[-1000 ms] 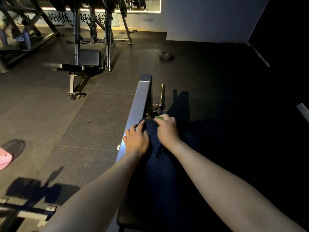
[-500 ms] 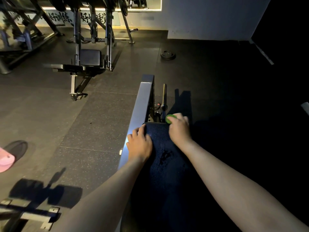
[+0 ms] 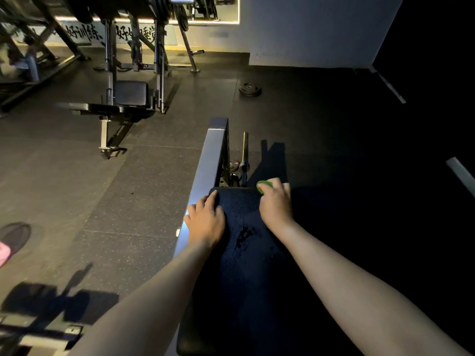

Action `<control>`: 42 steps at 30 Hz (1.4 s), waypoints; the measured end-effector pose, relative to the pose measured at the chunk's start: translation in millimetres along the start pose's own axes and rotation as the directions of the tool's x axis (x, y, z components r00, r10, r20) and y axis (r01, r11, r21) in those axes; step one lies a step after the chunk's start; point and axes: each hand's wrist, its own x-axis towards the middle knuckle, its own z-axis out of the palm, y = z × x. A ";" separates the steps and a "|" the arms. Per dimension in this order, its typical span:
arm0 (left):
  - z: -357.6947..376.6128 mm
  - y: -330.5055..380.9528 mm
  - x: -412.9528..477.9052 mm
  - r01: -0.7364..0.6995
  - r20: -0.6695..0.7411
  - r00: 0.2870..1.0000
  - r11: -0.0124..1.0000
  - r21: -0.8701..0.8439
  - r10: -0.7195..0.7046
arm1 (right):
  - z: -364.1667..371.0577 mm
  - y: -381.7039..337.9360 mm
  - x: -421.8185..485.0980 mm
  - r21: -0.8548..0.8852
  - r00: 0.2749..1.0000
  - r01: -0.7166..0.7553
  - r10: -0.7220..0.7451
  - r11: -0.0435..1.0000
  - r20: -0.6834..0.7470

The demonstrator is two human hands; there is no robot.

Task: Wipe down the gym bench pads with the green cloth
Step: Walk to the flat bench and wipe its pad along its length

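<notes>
A long dark bench pad (image 3: 241, 255) runs away from me down the middle of the view, with a damp patch near its centre. My right hand (image 3: 275, 204) is shut on the green cloth (image 3: 264, 186) at the pad's far right corner; only a small bit of green shows past the fingers. My left hand (image 3: 205, 220) rests flat on the pad's left edge near the far end, fingers spread and holding nothing.
A grey steel frame beam (image 3: 210, 160) runs along the pad's left side. A second bench with a rack (image 3: 128, 98) stands at the back left. A weight plate (image 3: 249, 89) lies on the floor beyond. A pink shoe (image 3: 3, 250) shows at the left edge.
My right hand has slid with the cloth from the pad's far middle out to its far right corner, baring more green. My left hand has stayed on the left edge.
</notes>
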 end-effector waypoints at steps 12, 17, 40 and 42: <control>-7.7 -9.6 -15.9 -0.036 0.012 0.999 0.997 -0.064 0.037 | 10.4 -28.6 8.7 0.088 0.996 -0.008 0.000 0.996 0.091; -5.0 -22.1 -28.2 -0.030 -0.028 0.999 0.972 -0.234 0.025 | 27.0 -72.5 -39.6 0.233 0.901 0.316 -0.368 0.920 0.232; -5.2 -18.9 -57.2 -0.044 -0.032 0.998 0.999 0.009 0.045 | -9.9 10.3 -3.4 0.016 0.988 0.129 -0.130 0.991 0.078; -4.0 -19.5 -58.5 -0.050 -0.036 0.998 0.998 0.023 0.051 | -9.3 6.7 -9.6 0.037 0.995 0.048 -0.051 0.998 0.081</control>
